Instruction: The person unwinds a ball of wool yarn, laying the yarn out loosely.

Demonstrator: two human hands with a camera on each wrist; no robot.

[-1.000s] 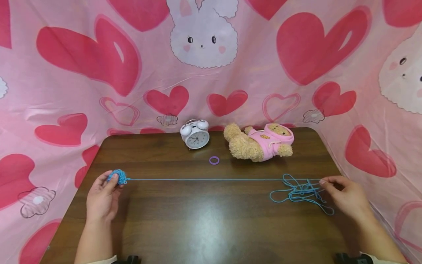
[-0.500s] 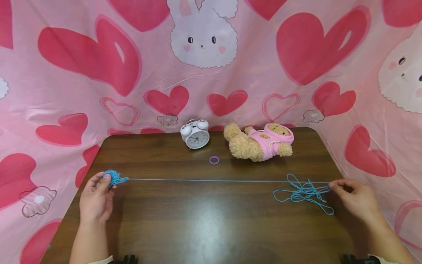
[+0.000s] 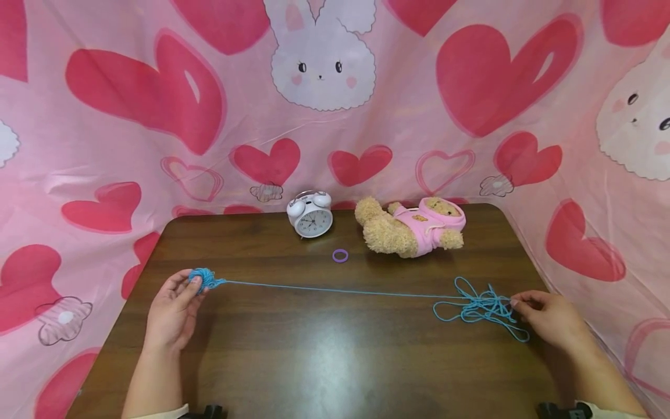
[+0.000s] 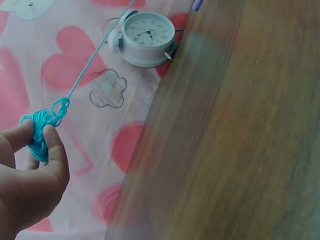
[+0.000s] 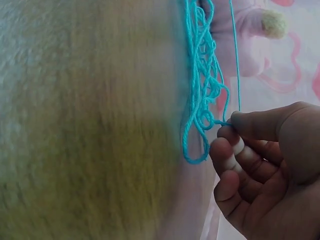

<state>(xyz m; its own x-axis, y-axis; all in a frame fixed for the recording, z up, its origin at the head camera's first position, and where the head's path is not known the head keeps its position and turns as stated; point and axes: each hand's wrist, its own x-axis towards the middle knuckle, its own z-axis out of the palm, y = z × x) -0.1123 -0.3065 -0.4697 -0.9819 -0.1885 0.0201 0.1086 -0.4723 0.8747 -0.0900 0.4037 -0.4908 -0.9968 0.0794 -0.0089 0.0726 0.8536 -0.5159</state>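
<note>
My left hand [image 3: 173, 311] pinches a small bundle of blue yarn [image 3: 203, 280] between thumb and fingers, above the table's left side. From the bundle a single strand [image 3: 335, 290] runs nearly straight across to my right hand [image 3: 555, 317], which pinches it between thumb and forefinger. Beside the right fingertips a loose tangle of the same yarn [image 3: 478, 305] lies on the table in loops. In the left wrist view the yarn bundle [image 4: 42, 132] has small loops at its upper end. The right wrist view shows the pinched yarn close to the tangle [image 5: 200, 85].
A white twin-bell alarm clock [image 3: 311, 216] stands at the back of the brown table [image 3: 262, 361]. Right of it lies a teddy bear in a pink hoodie [image 3: 413, 227]. A purple ring [image 3: 340, 255] lies in front of the clock. Pink printed cloth [image 3: 324, 128] surrounds the table.
Both hands first moved a little apart, drawing the strand outward. Since then they have come back inward, the left hand rightward with its bundle, the right hand leftward and slightly nearer me.
</note>
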